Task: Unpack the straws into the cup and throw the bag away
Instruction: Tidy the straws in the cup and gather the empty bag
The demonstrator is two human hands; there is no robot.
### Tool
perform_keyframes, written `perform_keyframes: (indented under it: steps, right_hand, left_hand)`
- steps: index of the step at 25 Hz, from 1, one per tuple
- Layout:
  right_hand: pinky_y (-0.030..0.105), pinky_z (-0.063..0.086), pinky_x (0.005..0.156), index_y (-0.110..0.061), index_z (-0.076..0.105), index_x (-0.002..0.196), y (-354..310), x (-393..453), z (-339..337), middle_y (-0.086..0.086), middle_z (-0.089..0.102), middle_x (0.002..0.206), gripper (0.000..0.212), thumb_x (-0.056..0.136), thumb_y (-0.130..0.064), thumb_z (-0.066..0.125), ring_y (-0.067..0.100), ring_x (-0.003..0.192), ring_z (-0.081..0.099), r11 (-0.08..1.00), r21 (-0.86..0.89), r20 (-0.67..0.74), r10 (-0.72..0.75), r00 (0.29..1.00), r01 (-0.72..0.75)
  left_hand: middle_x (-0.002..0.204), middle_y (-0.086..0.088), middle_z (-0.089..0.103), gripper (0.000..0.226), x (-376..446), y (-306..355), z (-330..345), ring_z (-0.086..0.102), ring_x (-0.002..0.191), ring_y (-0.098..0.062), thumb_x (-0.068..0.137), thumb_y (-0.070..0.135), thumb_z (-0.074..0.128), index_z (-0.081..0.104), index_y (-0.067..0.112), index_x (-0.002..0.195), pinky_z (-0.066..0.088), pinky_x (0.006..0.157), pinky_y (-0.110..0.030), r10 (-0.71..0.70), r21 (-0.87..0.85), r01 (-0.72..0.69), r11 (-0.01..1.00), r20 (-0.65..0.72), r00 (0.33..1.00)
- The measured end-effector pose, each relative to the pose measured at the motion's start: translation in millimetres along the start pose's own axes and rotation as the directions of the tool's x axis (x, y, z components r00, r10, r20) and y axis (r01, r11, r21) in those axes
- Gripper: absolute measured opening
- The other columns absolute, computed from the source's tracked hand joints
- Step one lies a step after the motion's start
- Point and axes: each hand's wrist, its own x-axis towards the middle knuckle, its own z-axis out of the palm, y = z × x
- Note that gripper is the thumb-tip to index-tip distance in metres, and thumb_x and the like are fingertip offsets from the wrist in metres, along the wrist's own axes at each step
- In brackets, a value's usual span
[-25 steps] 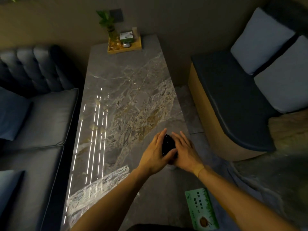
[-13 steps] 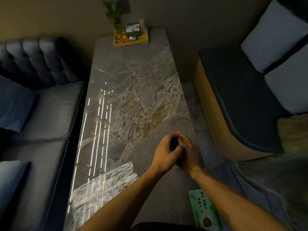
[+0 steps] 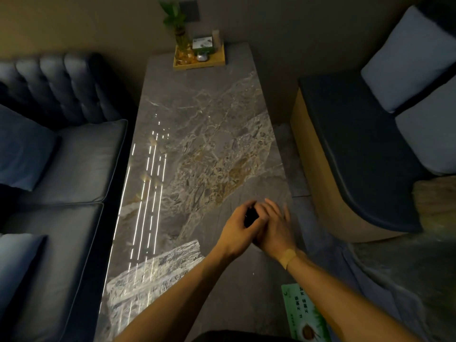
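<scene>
Unpacking apparently midway, 5 o'clock on marble table [image 3: 197, 114] | left hand [image 3: 235, 230] curls round dark bundle [image 3: 250, 217], likely the straws | right hand [image 3: 276, 230], fingers straight, presses against it | cup not visible, perhaps hidden beneath | green printed packet [image 3: 306, 314] lies nearer, also 5 o'clock | judgement: bag disposal pending.

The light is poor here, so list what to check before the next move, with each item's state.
1. Dark bundle held over the table: ok.
2. Left hand curled round it: ok.
3. Right hand gripping it: not ok; its fingers look straight.
4. Cup in view: not ok, none shows.
5. Bag off the straws: cannot tell, too dark.
</scene>
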Motion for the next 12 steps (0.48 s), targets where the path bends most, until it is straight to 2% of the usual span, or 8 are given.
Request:
perform_keyframes:
  steps: [4, 6, 8, 10, 12]
  right_hand:
    - [0.055, 0.009, 0.119, -0.017, 0.047, 0.135, 1.0, 1.4, 4.3, 0.001, 0.053, 0.140, 0.062, 0.077, -0.034, 0.059, 0.019, 0.144, 0.028, 0.999, -0.015, -0.003, -0.029, 1.000, 0.029]
    - [0.054, 0.007, 0.120, -0.018, 0.048, 0.134, 1.7, 1.5, 4.6, -0.001, 0.052, 0.141, 0.058, 0.078, -0.034, 0.058, 0.016, 0.144, 0.027, 0.999, -0.004, -0.007, -0.034, 0.999, 0.034]
    - [0.055, 0.008, 0.120, -0.018, 0.052, 0.129, 1.1, 1.2, 3.4, 0.000, 0.054, 0.140, 0.054, 0.078, -0.036, 0.056, 0.016, 0.144, 0.028, 0.999, 0.020, -0.045, -0.038, 0.998, 0.039]
    - [0.057, 0.009, 0.119, -0.018, 0.057, 0.122, -1.3, 1.2, 2.2, 0.000, 0.059, 0.133, 0.050, 0.077, -0.038, 0.055, 0.019, 0.143, 0.031, 0.999, 0.017, -0.097, -0.049, 0.994, 0.051]
    - [0.059, 0.006, 0.118, -0.020, 0.056, 0.122, -4.8, 1.1, 1.4, -0.002, 0.059, 0.131, 0.046, 0.078, -0.036, 0.057, 0.020, 0.144, 0.028, 0.999, -0.014, -0.086, -0.039, 0.995, 0.038]
  left_hand:
    - [0.149, 0.003, 0.043, 0.070, -3.6, -2.8, -0.6, 0.045, 0.131, -0.011, 0.090, 0.053, 0.055, 0.030, 0.025, 0.148, 0.041, 0.108, -0.033, 0.024, 0.084, -0.026, 0.996, 0.025, 0.999]
    - [0.151, 0.003, 0.041, 0.071, -4.2, -1.3, -0.4, 0.043, 0.133, -0.011, 0.090, 0.055, 0.053, 0.027, 0.026, 0.149, 0.040, 0.108, -0.031, 0.047, 0.115, -0.051, 0.992, 0.037, 0.998]
    - [0.150, 0.004, 0.043, 0.070, -4.5, 0.2, -0.6, 0.044, 0.133, -0.011, 0.089, 0.057, 0.050, 0.029, 0.026, 0.148, 0.040, 0.106, -0.029, 0.068, 0.111, -0.072, 0.991, 0.040, 0.997]
    - [0.148, 0.004, 0.045, 0.070, -4.6, 0.0, -1.5, 0.046, 0.131, -0.010, 0.088, 0.059, 0.048, 0.033, 0.026, 0.147, 0.041, 0.108, -0.033, 0.074, 0.106, -0.075, 0.992, 0.016, 0.997]
    - [0.143, 0.003, 0.050, 0.062, -4.1, -3.1, -3.4, 0.049, 0.127, -0.011, 0.090, 0.058, 0.047, 0.038, 0.026, 0.143, 0.044, 0.106, -0.036, 0.082, 0.145, -0.080, 0.986, -0.009, 0.997]
